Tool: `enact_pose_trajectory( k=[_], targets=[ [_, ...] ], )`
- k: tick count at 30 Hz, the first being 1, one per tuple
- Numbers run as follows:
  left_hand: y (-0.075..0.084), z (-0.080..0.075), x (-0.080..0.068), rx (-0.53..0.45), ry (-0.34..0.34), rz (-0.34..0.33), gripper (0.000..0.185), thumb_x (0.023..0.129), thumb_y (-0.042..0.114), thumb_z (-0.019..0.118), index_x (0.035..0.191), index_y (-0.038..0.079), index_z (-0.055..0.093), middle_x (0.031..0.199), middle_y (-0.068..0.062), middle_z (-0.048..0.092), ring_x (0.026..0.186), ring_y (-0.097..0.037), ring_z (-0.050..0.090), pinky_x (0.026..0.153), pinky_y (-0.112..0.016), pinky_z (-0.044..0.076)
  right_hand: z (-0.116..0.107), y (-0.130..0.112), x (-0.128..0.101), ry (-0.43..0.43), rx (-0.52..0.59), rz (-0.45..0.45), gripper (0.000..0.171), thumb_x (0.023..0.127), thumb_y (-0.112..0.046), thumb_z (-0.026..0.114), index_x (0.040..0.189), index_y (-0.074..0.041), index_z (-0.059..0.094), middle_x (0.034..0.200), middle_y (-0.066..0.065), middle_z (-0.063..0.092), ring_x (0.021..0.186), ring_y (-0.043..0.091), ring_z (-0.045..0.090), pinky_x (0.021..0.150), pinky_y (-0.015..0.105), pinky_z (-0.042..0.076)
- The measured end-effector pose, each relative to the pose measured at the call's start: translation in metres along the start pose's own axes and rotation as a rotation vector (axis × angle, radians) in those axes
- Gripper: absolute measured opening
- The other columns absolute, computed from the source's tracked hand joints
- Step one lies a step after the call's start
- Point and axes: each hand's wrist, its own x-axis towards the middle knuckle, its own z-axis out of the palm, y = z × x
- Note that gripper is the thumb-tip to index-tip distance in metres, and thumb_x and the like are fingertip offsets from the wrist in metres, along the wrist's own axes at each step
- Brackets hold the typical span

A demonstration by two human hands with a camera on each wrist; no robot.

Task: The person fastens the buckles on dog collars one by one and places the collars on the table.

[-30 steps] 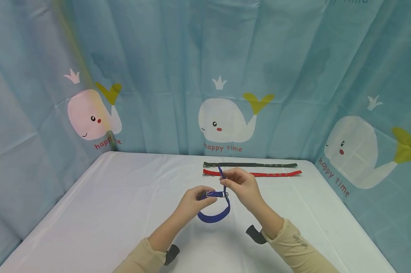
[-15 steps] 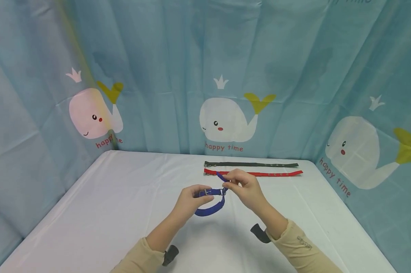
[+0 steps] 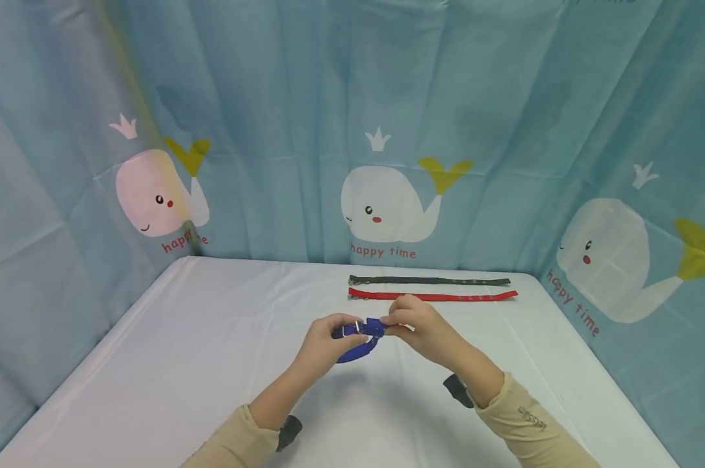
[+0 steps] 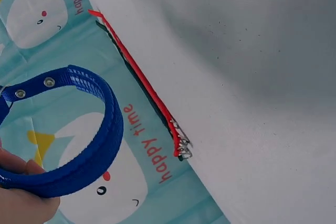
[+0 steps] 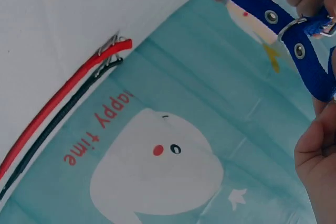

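Note:
A blue collar (image 3: pixel 355 353) is bent into a loop above the table, between my two hands. My left hand (image 3: pixel 318 346) pinches it at the end with the metal buckle (image 3: pixel 352 329). On the other side, my right hand (image 3: pixel 423 330) pinches the tail between thumb and fingers, close to the buckle end. Metal eyelets (image 5: pixel 271 16) line the strap in the right wrist view, where the strap passes by a metal ring (image 5: pixel 290 29). The left wrist view shows the padded band (image 4: pixel 113 124) curving round from my left fingers (image 4: pixel 31 203).
A red collar (image 3: pixel 410 296) and a dark green collar (image 3: pixel 410 281) lie straight and parallel at the back right of the white table (image 3: pixel 182 351). Behind the table hangs a blue curtain (image 3: pixel 270 130) with whale prints.
My right hand has come down slightly. The collar's tail, upright before, is now folded over beside the buckle end, and the loop hangs less low. The other collars stay put.

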Motion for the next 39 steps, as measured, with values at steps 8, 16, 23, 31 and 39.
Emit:
enact_pose_trajectory(
  k=[8, 16, 23, 31, 39],
  targets=[
    [-0.001, 0.001, 0.001, 0.016, 0.008, 0.027, 0.032, 0.086, 0.02, 0.075, 0.113, 0.005, 0.068, 0.113, -0.012, 0.066, 0.104, -0.032, 0.061, 0.087, -0.048, 0.052, 0.005, 0.004, 0.001, -0.022, -0.043, -0.09, 0.027, 0.067, 0.011, 0.082, 0.089, 0.0, 0.072, 0.084, 0.004, 0.057, 0.075, 0.015, 0.053, 0.063, 0.019, 0.049],
    [-0.003, 0.0, -0.002, 0.023, 0.029, 0.052, 0.032, 0.084, 0.02, 0.077, 0.112, 0.005, 0.069, 0.111, -0.012, 0.067, 0.102, -0.031, 0.06, 0.084, -0.045, 0.054, 0.009, 0.005, 0.001, -0.051, -0.036, -0.078, 0.025, 0.068, 0.008, 0.082, 0.089, -0.002, 0.073, 0.082, 0.003, 0.059, 0.076, 0.014, 0.054, 0.066, 0.018, 0.05],
    [-0.004, 0.001, -0.002, 0.008, 0.04, 0.069, 0.03, 0.083, 0.018, 0.078, 0.107, 0.004, 0.07, 0.109, -0.012, 0.067, 0.102, -0.036, 0.061, 0.084, -0.044, 0.054, 0.016, 0.005, 0.001, -0.045, -0.032, -0.095, 0.024, 0.069, 0.007, 0.082, 0.089, -0.001, 0.073, 0.083, 0.003, 0.059, 0.077, 0.014, 0.054, 0.068, 0.018, 0.05],
    [-0.004, -0.002, -0.002, -0.042, 0.037, 0.091, 0.026, 0.087, 0.02, 0.074, 0.105, 0.002, 0.068, 0.1, -0.009, 0.068, 0.093, -0.024, 0.063, 0.086, -0.044, 0.053, 0.021, 0.007, -0.001, -0.003, 0.114, -0.022, 0.026, 0.079, 0.013, 0.071, 0.104, 0.005, 0.07, 0.094, 0.009, 0.068, 0.083, 0.019, 0.065, 0.074, 0.025, 0.055],
    [-0.003, -0.005, -0.003, -0.078, 0.052, 0.076, 0.025, 0.087, 0.019, 0.074, 0.103, 0.001, 0.067, 0.094, -0.007, 0.07, 0.089, -0.022, 0.063, 0.084, -0.045, 0.049, 0.025, 0.009, -0.005, 0.085, 0.156, 0.087, 0.023, 0.08, 0.011, 0.072, 0.101, 0.003, 0.068, 0.093, 0.009, 0.07, 0.077, 0.017, 0.065, 0.071, 0.026, 0.056]
  ],
)
